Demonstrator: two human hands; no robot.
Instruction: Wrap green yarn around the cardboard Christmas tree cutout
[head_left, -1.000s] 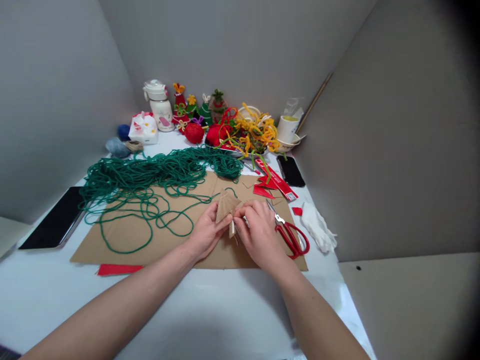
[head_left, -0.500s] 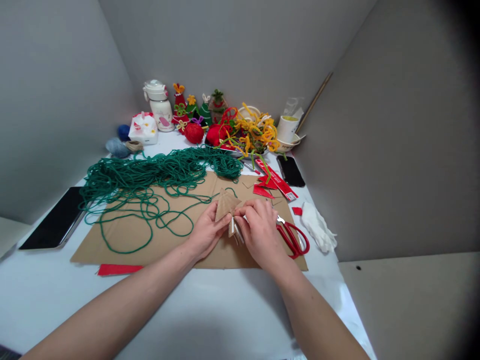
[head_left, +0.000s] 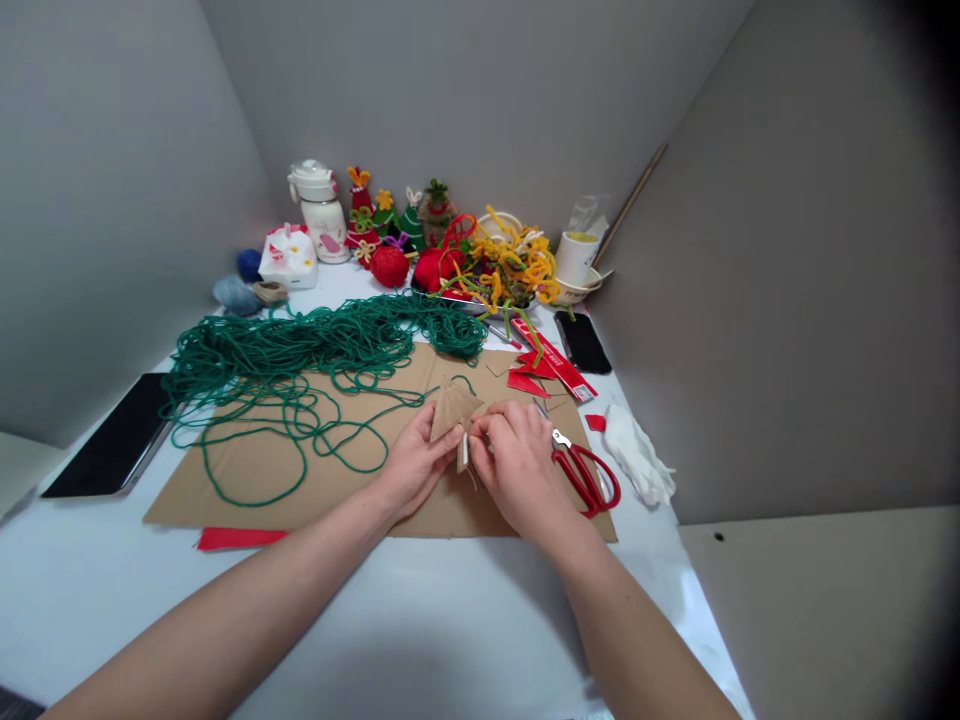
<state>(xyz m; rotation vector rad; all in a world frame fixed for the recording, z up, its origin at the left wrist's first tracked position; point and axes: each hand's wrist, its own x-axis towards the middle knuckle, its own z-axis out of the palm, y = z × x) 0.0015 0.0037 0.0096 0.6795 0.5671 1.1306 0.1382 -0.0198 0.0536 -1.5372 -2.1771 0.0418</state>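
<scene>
A small folded cardboard piece (head_left: 454, 408), triangular at the top with a narrow stem carrying a white strip, is held over the cardboard sheet (head_left: 420, 510). My left hand (head_left: 414, 460) is closed on its left side, thumb across the front. On the other side, my right hand (head_left: 517, 455) pinches at the edge by the stem; what exactly its fingertips hold is hidden. Red-handled scissors (head_left: 589, 480) lie just right of that hand. Green yarn (head_left: 300, 345) sprawls in a loose heap over the sheet's back left, with loops trailing toward my left hand.
A dark tablet (head_left: 112, 435) lies at the left, a phone (head_left: 583, 342) at the right. Behind stand a white bottle (head_left: 324, 215), red yarn balls (head_left: 390, 266), small yarn trees and a pile of yellow yarn (head_left: 517, 265). Crumpled white tissue (head_left: 637, 455) sits on the right edge.
My right fingers have shifted slightly right at the stem. One white strip still shows there, while another that showed beside it is now out of sight. My left hand has stayed in place.
</scene>
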